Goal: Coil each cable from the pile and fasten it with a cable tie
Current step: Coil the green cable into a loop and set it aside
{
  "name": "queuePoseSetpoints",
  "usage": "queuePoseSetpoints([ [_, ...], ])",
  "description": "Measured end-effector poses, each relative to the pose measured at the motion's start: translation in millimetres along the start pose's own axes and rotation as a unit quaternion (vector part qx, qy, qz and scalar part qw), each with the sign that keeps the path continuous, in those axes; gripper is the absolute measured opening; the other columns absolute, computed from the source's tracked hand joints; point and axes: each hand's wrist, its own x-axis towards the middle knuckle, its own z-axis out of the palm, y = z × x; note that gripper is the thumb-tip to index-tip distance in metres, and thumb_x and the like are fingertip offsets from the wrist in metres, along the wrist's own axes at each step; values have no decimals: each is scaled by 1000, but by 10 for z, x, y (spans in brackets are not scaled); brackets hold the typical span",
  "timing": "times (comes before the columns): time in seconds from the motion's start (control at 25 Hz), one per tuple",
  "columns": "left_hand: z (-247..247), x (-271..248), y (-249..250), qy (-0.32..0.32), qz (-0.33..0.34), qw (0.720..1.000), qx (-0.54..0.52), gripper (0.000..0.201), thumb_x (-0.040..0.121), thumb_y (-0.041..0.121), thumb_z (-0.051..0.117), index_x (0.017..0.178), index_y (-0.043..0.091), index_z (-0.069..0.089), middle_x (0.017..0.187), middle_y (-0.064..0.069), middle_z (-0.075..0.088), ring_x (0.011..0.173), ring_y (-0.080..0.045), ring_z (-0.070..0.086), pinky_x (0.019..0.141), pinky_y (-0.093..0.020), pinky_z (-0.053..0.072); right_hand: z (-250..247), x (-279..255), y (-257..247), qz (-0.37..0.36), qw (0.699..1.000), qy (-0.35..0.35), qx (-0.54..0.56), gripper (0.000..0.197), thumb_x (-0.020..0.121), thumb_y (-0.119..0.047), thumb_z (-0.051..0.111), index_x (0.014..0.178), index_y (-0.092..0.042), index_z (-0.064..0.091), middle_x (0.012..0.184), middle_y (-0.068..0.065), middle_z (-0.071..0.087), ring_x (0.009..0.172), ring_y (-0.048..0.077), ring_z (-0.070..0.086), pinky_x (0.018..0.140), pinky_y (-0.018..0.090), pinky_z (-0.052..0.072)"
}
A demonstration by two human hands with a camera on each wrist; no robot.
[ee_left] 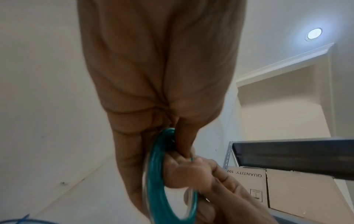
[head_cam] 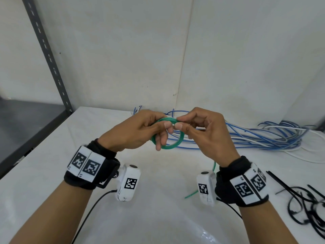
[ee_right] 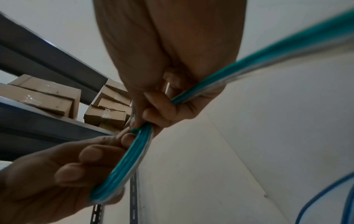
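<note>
Both hands are working one green cable coil [head_cam: 167, 136], held up above the white worktop [head_cam: 52, 155] between the person and the blue and white cable pile [head_cam: 255, 136] at the back. Left hand [head_cam: 139, 131] is gripping the coil's left side, fingers passing through the ring and thumb clamping on top; the left wrist view is showing the turns bunched flat against the fingers [ee_left: 130, 159]. Right hand [head_cam: 202, 131] is pinching the top of the ring between thumb and forefinger, other fingers curled around the strand. A green tail [head_cam: 200, 184] is hanging down from under the right hand to the worktop, so I'm judging the coiling as nearly done, not finished. To do it well: left hand should be keeping the turns stacked and pinched at one spot while the right is feeding the tail round at the same diameter, no twist. Cable looks springy, so loosening the left grip risks the ring popping open. Black cable ties [head_cam: 302, 203] are lying on the worktop just right of the right wrist, within easy reach; best grabbed with the right hand while the left is holding the coil closed. No tie is on this coil yet.
</note>
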Motion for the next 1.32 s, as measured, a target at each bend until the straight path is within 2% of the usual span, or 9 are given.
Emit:
queuePoseSetpoints([
  [0.08, 7, 29, 11, 41, 20, 998, -47, 27, 110, 19, 41, 93, 6, 58, 62, 2, 47, 52, -13, 43, 81, -45, 56, 29, 8, -23, 14, 997, 34, 68, 7, 90, -5, 73, 95, -8, 75, 83, 16, 74, 56, 11, 57, 47, 20, 43],
  [0.2, 10, 73, 53, 108, 15, 980, -169, 28, 110, 19, 38, 91, 10, 56, 61, 5, 33, 50, -9, 30, 82, -31, 55, 99, 4, -39, 45, 983, 86, 155, 5, 92, -7, 70, 96, -5, 70, 84, 17, 74, 52, 16, 56, 40, 24, 39],
  [0.48, 104, 138, 66, 164, 36, 954, -250, 26, 106, 26, 45, 93, 7, 57, 63, 2, 41, 52, -10, 35, 88, -34, 57, 332, -39, -21, 47, 968, 150, 196, 13, 86, -3, 76, 94, -6, 67, 83, 16, 76, 46, 16, 52, 40, 22, 37],
  [0.6, 91, 121, 74, 160, -12, 958, -236, 46, 93, 45, 54, 85, -1, 58, 61, -4, 45, 52, -18, 43, 80, -33, 58, 143, 11, -3, 26, 983, 89, 161, 10, 84, -2, 76, 92, -6, 71, 83, 13, 77, 50, 16, 55, 47, 18, 41],
  [0.72, 158, 96, 52, 99, -33, 987, -122, 60, 101, 45, 47, 90, -14, 53, 63, -5, 35, 51, -17, 40, 80, -36, 60, -28, 14, -10, -12, 999, -8, 39, 10, 85, -6, 77, 94, -12, 76, 86, 7, 77, 72, 35, 68, 59, 30, 53],
  [0.84, 254, 98, 41, 75, -34, 993, -81, 57, 101, 46, 42, 94, -8, 60, 62, 6, 31, 50, -9, 38, 88, -46, 60, -99, 20, -13, -22, 999, -33, -19, 11, 88, -10, 76, 98, -14, 79, 85, -4, 76, 68, 27, 66, 62, 33, 55],
  [0.96, 215, 125, 90, 167, -5, 968, -185, 45, 107, 39, 41, 67, 18, 50, 61, 7, 24, 48, -9, 29, 73, -40, 56, -79, 40, 10, -20, 996, 58, 65, 10, 91, -9, 73, 99, -12, 78, 82, 0, 77, 53, 16, 54, 50, 19, 44],
  [1.08, 153, 146, 126, 227, 3, 927, -299, 41, 108, 39, 40, 72, 19, 35, 64, 3, 13, 51, -12, 16, 63, -27, 46, 121, 5, -3, 23, 982, 97, 162, 9, 89, -7, 72, 97, -3, 72, 86, 13, 77, 53, 17, 59, 41, 23, 42],
  [1.32, 261, 180, 134, 258, 7, 899, -354, 42, 109, 39, 38, 74, 17, 38, 63, 3, 13, 49, -11, 18, 60, -25, 42, 354, -49, -18, 54, 970, 114, 208, 13, 85, -4, 76, 90, -7, 64, 88, 18, 76, 54, 20, 62, 41, 24, 42],
])
